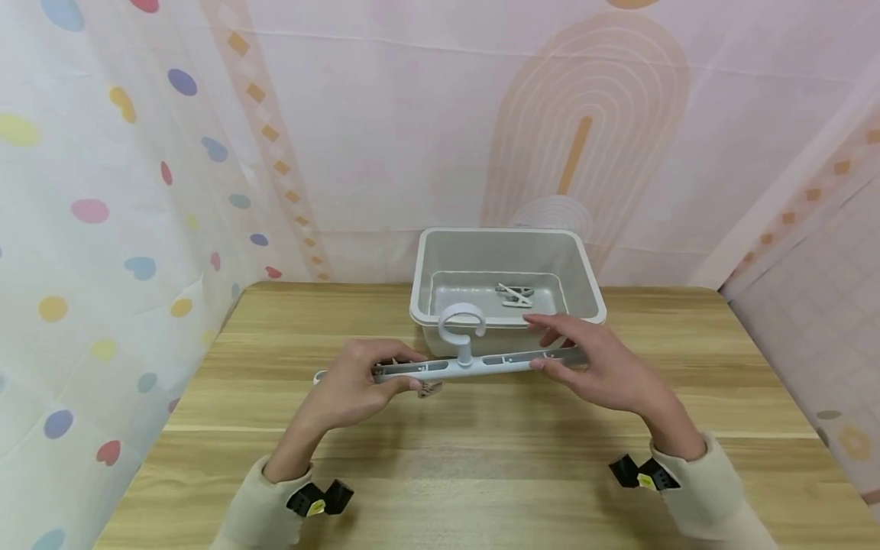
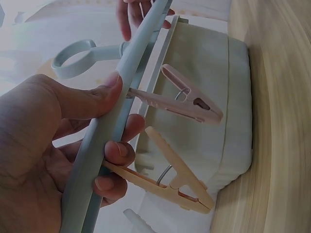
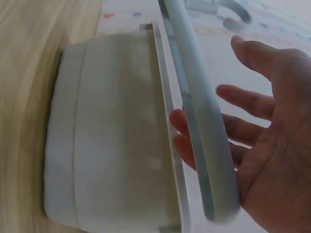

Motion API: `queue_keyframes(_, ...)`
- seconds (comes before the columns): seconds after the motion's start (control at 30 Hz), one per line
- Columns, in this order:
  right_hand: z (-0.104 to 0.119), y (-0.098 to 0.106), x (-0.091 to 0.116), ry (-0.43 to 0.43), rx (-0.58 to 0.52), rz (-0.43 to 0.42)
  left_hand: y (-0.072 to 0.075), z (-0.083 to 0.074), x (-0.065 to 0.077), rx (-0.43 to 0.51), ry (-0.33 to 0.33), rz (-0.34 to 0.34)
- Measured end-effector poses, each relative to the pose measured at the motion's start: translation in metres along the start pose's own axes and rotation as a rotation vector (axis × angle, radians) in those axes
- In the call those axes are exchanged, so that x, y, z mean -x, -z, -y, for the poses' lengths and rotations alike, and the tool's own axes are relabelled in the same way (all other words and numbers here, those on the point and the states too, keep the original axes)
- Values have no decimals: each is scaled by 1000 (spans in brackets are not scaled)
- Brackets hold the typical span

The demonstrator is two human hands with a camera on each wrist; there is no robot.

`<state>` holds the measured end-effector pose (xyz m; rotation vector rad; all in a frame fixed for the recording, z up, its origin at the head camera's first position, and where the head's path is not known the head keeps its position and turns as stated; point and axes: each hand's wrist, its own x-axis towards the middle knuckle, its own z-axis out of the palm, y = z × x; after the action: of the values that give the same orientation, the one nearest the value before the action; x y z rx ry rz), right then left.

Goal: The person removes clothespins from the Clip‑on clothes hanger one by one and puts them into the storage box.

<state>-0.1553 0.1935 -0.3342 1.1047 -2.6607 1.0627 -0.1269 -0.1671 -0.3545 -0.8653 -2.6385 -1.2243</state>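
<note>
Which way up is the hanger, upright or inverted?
Upright: in the head view, the hook rises above the hanger bar; in the left wrist view, clips extend from the opposite side.

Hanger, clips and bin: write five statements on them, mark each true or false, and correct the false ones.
1. The left hand grips the hanger. True.
2. In the head view, the hanger's hook points down. False: the hook points up.
3. A pink clip and an orange clip hang from the hanger. True.
4. The bin stands on the table. True.
5. The bin is empty. False: loose clips lie inside it.
</note>
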Motion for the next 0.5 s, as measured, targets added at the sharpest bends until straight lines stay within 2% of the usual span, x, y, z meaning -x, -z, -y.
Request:
queue_keyframes(0.17, 1, -8, 0, 36, 13, 29, -8, -1, -3, 2, -20, 10)
queue_keyframes(0.5, -3, -23, -3, 48, 40, 112, -18, -6, -9, 9, -8, 41)
